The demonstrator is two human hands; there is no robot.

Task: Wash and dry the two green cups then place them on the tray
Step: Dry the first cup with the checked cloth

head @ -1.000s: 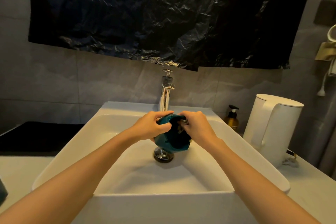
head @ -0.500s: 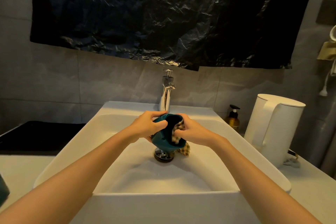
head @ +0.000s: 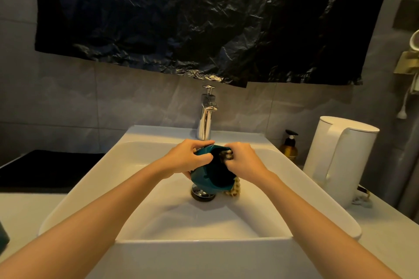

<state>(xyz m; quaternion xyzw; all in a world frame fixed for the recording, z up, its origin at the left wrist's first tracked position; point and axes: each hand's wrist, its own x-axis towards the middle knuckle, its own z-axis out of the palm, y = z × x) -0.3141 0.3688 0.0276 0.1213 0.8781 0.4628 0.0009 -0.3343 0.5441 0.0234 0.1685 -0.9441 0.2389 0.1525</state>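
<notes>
Head camera, looking down over a white sink (head: 204,253) set in a pale counter (head: 22,213). My two bare forearms reach in from the bottom corners and meet above the middle of the basin. At the near left edge, on the counter, a dark teal shape (head: 3,235) is cut off by the frame; I cannot tell what it is.

My left hand (head: 188,158) grips a green cup (head: 204,180), fingers curled over its far rim and thumb on its outer wall. The cup is held in the air above the basin, tipped on its side with its dark mouth facing right and towards me. My right hand (head: 243,161) is closed around a patterned cloth (head: 233,189), pressing it against the cup's mouth; one end of the cloth hangs below the cup.

Just beneath the cup sits the round metal drain plug (head: 203,193). Behind my hands a chrome tap (head: 205,118) stands on the sink's back ledge. Further right are an amber pump bottle (head: 289,148) and a white kettle (head: 340,161). A black mat (head: 45,167) lies to the far left. On the grey tiled wall hangs a crinkled black plastic sheet (head: 204,18).
</notes>
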